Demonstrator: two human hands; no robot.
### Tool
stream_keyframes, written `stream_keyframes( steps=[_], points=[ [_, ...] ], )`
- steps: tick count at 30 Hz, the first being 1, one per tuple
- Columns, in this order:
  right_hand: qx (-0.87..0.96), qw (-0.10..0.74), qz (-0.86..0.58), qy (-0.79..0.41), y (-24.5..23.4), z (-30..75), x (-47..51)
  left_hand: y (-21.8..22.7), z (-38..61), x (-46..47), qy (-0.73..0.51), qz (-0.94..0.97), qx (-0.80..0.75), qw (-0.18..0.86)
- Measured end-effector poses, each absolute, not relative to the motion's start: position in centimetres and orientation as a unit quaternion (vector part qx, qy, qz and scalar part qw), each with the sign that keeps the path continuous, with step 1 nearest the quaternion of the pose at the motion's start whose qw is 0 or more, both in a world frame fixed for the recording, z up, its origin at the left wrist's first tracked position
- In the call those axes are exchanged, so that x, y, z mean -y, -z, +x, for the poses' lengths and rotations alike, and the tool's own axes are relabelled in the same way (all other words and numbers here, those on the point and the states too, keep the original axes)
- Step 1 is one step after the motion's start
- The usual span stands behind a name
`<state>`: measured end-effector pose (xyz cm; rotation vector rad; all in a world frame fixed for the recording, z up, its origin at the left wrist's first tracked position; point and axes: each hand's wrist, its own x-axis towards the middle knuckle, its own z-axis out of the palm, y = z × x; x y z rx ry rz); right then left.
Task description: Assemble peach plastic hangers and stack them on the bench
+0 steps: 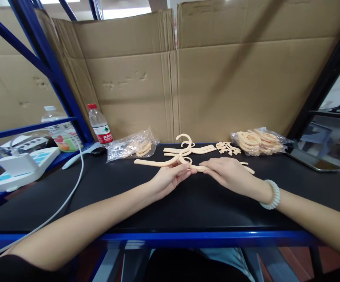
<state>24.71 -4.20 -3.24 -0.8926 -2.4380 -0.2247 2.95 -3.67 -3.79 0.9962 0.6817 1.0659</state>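
A beige plastic clothes hanger (153,162) is held low over the black table top between both hands. My left hand (170,178) pinches it near the middle, just under the small hook, with thumb and fingers closed. Closed on the hanger's right arm is my right hand (231,172), which hides part of it. Just behind lie more beige hangers (203,149), partly overlapping, with a curved hook (184,137) pointing up. Another beige piece (248,169) shows beyond my right hand, mostly covered by it.
Small beige parts (228,148) are heaped at the back, beside a clear bag of beige pieces (258,141). Another bag (133,147) lies left, near a red-capped bottle (100,127). A white cable (77,178) crosses the table's left side from a power strip (37,168). Cardboard (246,86) walls the back.
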Motion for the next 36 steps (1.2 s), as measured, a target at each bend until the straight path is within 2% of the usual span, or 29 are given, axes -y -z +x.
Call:
stream_keyframes(
  steps=[4, 6, 9, 11, 13, 15, 19, 27, 36],
  points=[
    [0.898, 0.258, -0.355, 0.025, 2.3, 26.2, 3.2, 3.3, 2.7, 4.5, -0.35, 0.536, -0.347, 0.685],
    [0.895, 0.244, -0.373, -0.001, 1.5, 27.3, 2.5, 3.1, 2.7, 5.3, -0.284, 0.648, -0.347, 0.615],
    [0.897, 0.192, -0.395, -0.058, 1.1, 28.6, 1.6, 3.2, 2.7, 6.1, -0.268, 0.854, -0.273, 0.352],
    [0.9, 0.157, -0.4, -0.078, 1.4, 28.8, 1.3, 3.3, 2.4, 6.1, -0.274, 0.919, -0.228, 0.167],
    [0.905, 0.129, -0.398, -0.076, 1.8, 28.5, 1.3, 3.4, 2.1, 5.5, -0.269, 0.931, -0.241, 0.052],
    [0.912, 0.114, -0.387, -0.067, 2.2, 28.1, 1.4, 3.5, 1.6, 4.6, -0.241, 0.925, -0.292, -0.009],
    [0.922, 0.123, -0.361, -0.069, 2.5, 27.6, 1.5, 3.5, 0.9, 3.3, -0.175, 0.914, -0.364, -0.048],
    [0.918, 0.161, -0.355, -0.07, 2.7, 27.7, 1.2, 3.2, 0.4, 2.8, -0.137, 0.898, -0.414, -0.066],
    [0.909, 0.148, -0.383, -0.079, 2.4, 28.1, 0.7, 4.2, -0.4, 0.1, -0.2, 0.905, -0.375, -0.025]
  ],
)
